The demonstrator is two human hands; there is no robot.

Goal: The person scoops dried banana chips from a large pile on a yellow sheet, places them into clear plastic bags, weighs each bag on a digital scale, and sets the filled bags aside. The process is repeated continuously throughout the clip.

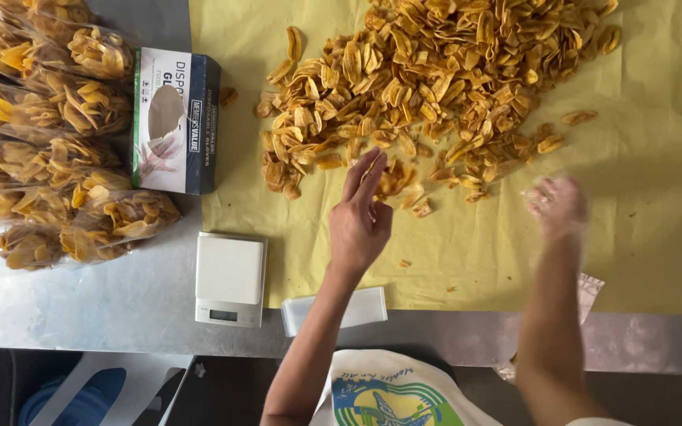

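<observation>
Hundreds of fried banana chips (pixel 428 87) are heaped on a sheet of yellow paper (pixel 657 237), thin curled ovals, golden to dark brown, glossy with oil, the pile thickest at the top of the view and thinning to loose strays at its lower edge. The left hand (pixel 359 221) is laid at that lower edge, fingers stretched long and close together, tips touching the nearest chips; nothing is seen clasped in it. The right hand (pixel 556 207) is blurred, placed over bare paper just below and right of the pile's fringe; its fingers look loosely curled, but whether anything is held cannot be told.

The paper is matte and slightly creased, and it is spread over a dull, scuffed metal table (pixel 120 308). Wide open paper is left to the right of the pile and below it, between the hands and the table's near edge. A small white scale (pixel 230 278), square and smooth with a grey display, is set just off the paper's left edge. An empty clear bag (pixel 335 309), flat and rectangular, is lying across the paper's near edge beside the left forearm. Farther left, a glove box (pixel 175 118) is stood against the paper's edge, and filled bags of chips (pixel 49 150), crinkled and shiny, are stacked in the corner, touching the box.
</observation>
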